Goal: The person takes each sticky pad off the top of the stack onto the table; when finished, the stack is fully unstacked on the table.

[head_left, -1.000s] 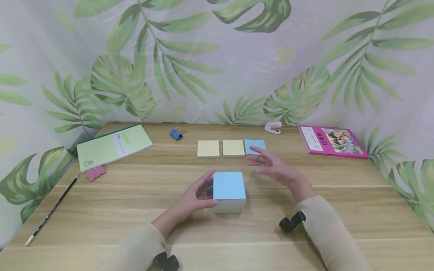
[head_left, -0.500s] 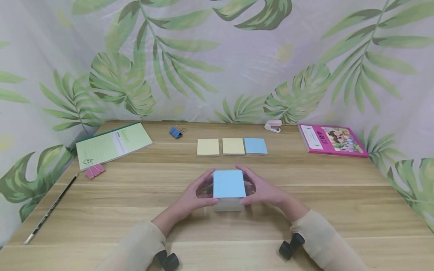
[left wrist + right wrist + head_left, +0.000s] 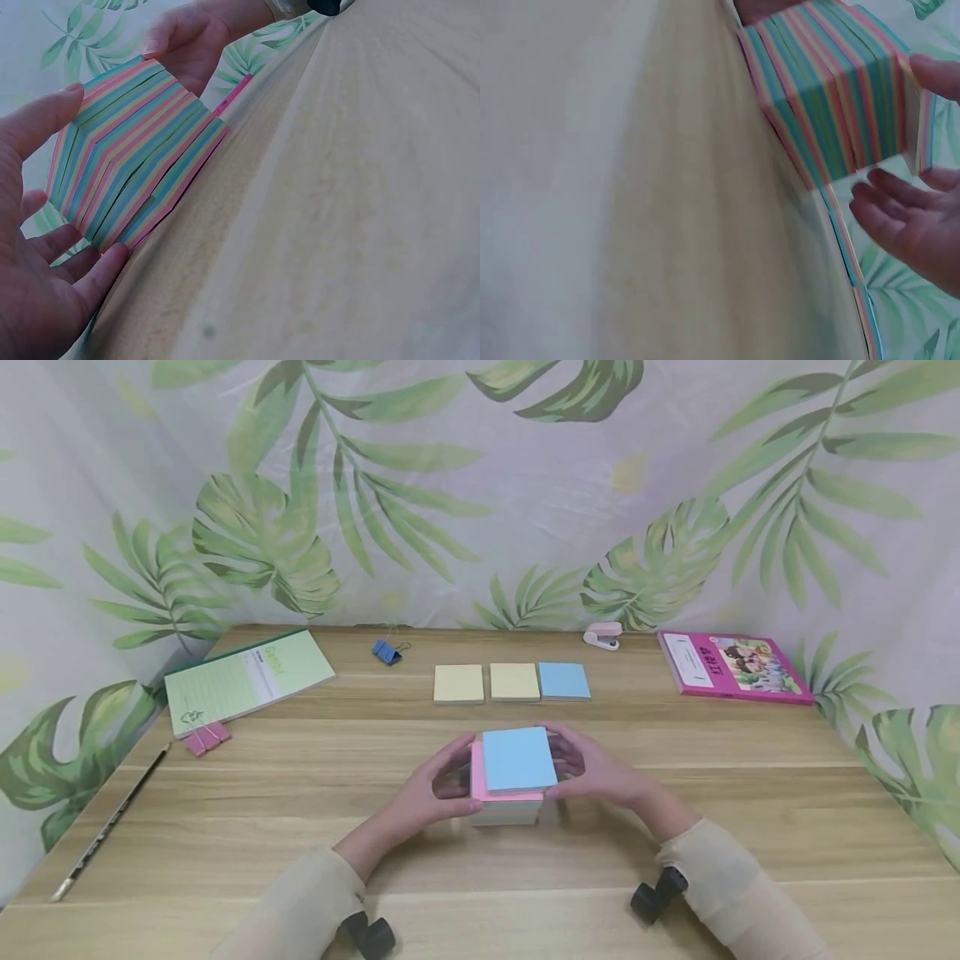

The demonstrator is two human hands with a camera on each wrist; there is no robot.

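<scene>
A tall block of sticky note pads (image 3: 507, 812) stands at the middle of the table. Its edges show pink, blue, green and yellow stripes in the left wrist view. My left hand (image 3: 416, 802) grips its left side, thumb at the front and fingers round the back. On top, a blue sticky note pad (image 3: 520, 758) lies shifted right and slightly turned, baring a strip of pink sheet (image 3: 477, 777). My right hand (image 3: 600, 774) pinches this pad by its right side. In the right wrist view the pad's thin edge (image 3: 927, 135) shows beyond the striped block.
Behind the block sit two yellow pads (image 3: 459, 684) and a blue pad (image 3: 564, 681) in a row. Around them lie a blue binder clip (image 3: 387, 652), stapler (image 3: 602, 636), pink book (image 3: 738, 667), green notepad (image 3: 251, 681), pink binder clip (image 3: 207, 739) and pencil (image 3: 112, 822).
My right hand has come in from above the rear blue pad to the block and slid its top blue pad to the right. The left hand keeps its grip.
</scene>
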